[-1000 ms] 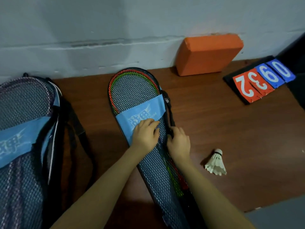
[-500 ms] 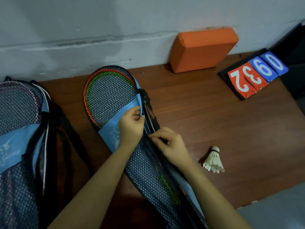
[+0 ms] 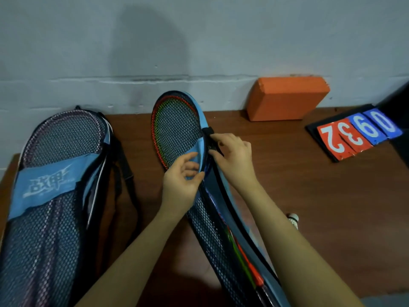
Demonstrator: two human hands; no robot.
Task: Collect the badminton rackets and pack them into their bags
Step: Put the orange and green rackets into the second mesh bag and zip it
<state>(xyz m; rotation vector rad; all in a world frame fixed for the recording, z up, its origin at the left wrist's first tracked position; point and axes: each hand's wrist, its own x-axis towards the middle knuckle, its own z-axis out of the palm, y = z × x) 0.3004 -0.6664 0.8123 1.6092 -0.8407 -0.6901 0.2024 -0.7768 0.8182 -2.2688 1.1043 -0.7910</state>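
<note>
Both hands work at the zip edge of the long blue and black mesh racket bag (image 3: 177, 129), which lies on the brown wooden worktop (image 3: 321, 196) with its round end toward the grey wall. The left hand (image 3: 180, 185) has its thumb and fingers curled around the light blue fabric band of this bag, holding the edge. The right hand (image 3: 234, 158), just right of the bag's middle, pinches at the black zip line; the puller itself is hidden under the fingertips, so I cannot tell if it is really caught. The red and green badminton rackets (image 3: 161, 138) are already inside, their frames showing through the mesh.

I judge that the step in hand is closing the zip. To do it well, the left hand should keep the band tight and flat, so both sides of the zip meet. The right hand should pull along the curve of the bag, not away from it. The mesh is soft and may be caught in the teeth, and the racket frame lies close under the edge, so a slow pull is better.

Left of this bag lies a second mesh racket bag (image 3: 48, 173) with purple rackets in it. Right of the bag, against the wall, stands an orange foam block (image 3: 287, 98). Further right is a red and blue flip scoreboard (image 3: 358, 134), and a white shuttlecock (image 3: 293, 219) shows behind the right forearm.
</note>
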